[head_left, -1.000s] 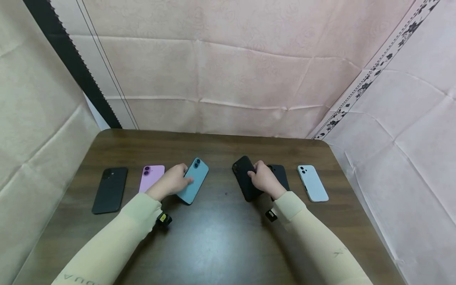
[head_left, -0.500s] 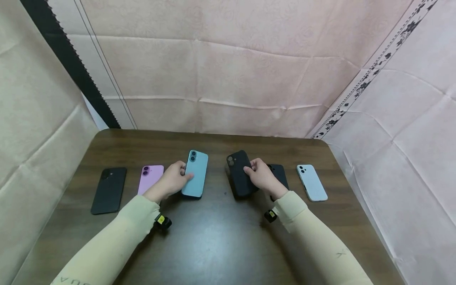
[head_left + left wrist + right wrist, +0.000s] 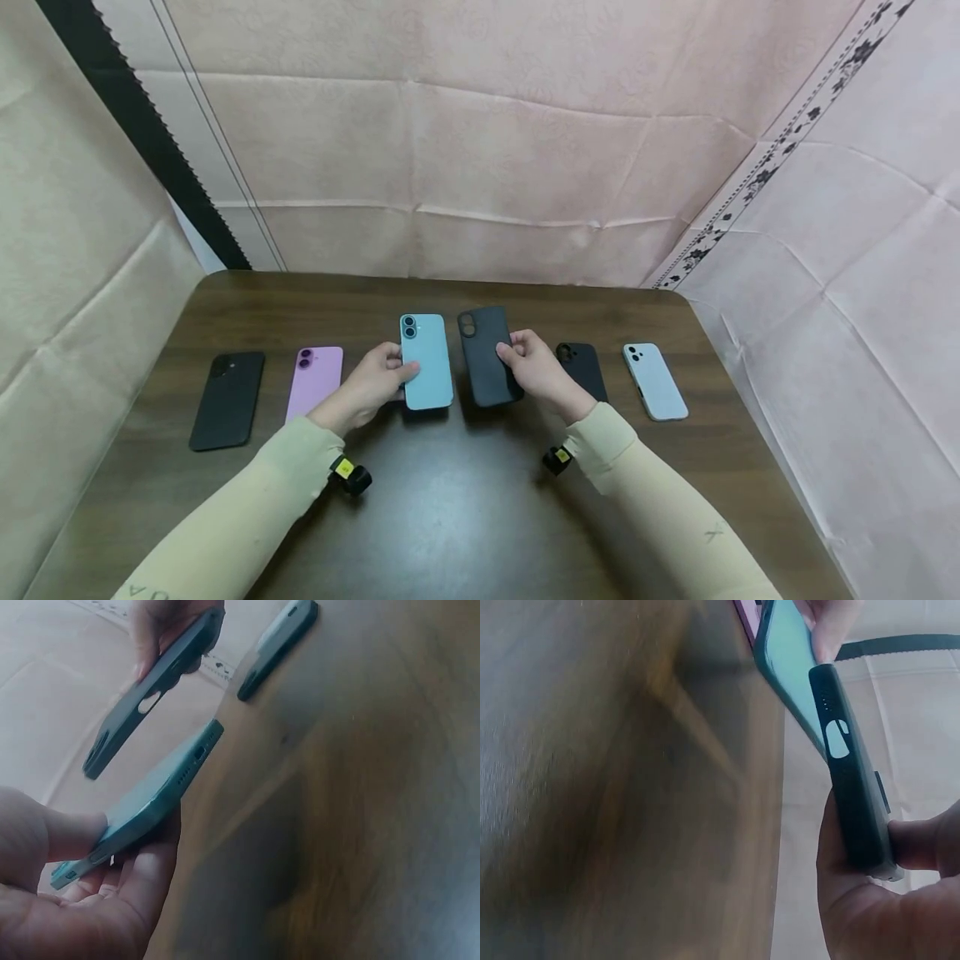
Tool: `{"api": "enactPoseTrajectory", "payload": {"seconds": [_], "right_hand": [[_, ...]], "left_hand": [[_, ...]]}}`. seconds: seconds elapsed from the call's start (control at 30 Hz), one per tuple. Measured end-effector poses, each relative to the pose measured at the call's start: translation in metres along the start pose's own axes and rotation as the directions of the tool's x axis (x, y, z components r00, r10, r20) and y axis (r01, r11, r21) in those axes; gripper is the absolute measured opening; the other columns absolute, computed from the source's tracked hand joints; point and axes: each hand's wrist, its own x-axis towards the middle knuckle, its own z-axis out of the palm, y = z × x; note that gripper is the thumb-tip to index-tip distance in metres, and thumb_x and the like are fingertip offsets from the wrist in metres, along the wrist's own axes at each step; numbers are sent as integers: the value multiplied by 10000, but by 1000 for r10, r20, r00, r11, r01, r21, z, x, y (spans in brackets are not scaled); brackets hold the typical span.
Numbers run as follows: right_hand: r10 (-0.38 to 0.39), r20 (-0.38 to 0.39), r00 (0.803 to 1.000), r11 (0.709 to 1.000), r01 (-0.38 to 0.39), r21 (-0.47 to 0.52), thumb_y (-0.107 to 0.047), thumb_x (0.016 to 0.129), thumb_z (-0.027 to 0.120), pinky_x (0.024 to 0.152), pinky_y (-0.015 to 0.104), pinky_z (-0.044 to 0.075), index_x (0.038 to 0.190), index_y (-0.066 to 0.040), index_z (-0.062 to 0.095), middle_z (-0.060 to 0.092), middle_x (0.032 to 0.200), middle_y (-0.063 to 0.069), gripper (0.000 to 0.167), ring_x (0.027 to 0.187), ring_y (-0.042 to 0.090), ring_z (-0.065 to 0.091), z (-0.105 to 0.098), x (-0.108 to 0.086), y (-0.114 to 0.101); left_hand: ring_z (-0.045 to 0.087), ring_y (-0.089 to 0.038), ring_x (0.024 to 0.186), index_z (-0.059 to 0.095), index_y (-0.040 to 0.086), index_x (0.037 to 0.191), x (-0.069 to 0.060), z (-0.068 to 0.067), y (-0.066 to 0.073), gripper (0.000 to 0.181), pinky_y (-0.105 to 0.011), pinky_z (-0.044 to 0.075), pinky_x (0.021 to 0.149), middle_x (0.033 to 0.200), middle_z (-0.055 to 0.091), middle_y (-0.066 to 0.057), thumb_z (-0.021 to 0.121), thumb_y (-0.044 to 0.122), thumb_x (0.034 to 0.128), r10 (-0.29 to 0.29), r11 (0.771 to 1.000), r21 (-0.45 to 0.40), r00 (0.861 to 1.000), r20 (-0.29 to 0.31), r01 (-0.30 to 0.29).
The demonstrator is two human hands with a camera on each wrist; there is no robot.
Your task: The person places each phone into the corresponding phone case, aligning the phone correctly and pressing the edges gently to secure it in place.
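Observation:
My left hand (image 3: 367, 385) grips a light blue phone (image 3: 429, 367) by its left edge, thumb on the back with the camera lenses. Ports show along the bottom edge of the phone (image 3: 161, 796) in the left wrist view. Just to the right, my right hand (image 3: 542, 372) pinches a black phone case (image 3: 480, 354) by its right side. Light blue shows through the cutout in the bottom edge of the case (image 3: 849, 817) in the right wrist view. Both are raised off the table, side by side, with a narrow gap between them in the head view.
On the brown table (image 3: 465, 517) lie a dark phone (image 3: 227, 402) and a purple phone (image 3: 315, 379) at left. A dark phone or case (image 3: 585, 368) and a pale blue phone or case (image 3: 657, 382) lie at right. Cloth (image 3: 525, 158) hangs behind.
Both hands have lifted what they hold and brought it closer together. The blue phone has turned from leaning right to nearly upright in view. The case has moved left and up.

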Motion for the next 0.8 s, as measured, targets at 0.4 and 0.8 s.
{"api": "enactPoseTrajectory", "payload": {"seconds": [0.4, 0.8], "right_hand": [[-22, 6, 1000, 1000, 22, 4, -306, 1023, 497, 854, 389, 438, 1238, -100, 418, 566, 1073, 125, 308, 958, 238, 550, 13, -1, 1], [-33, -36, 999, 997, 31, -70, -318, 1030, 475, 833, 379, 491, 1243, -100, 417, 595, 1059, 115, 310, 970, 220, 580, 21, 2, 3]], "left_hand": [[582, -280, 1096, 417, 62, 1315, -2, 8, -1, 352, -395, 536, 867, 1241, 558, -169, 537, 187, 1009, 6, 997, -79, 999, 32, -4], [600, -286, 1065, 429, 57, 1298, -4, 13, 5, 365, -407, 522, 895, 1228, 596, -163, 555, 226, 1001, 30, 985, -175, 993, 114, -9]]}}
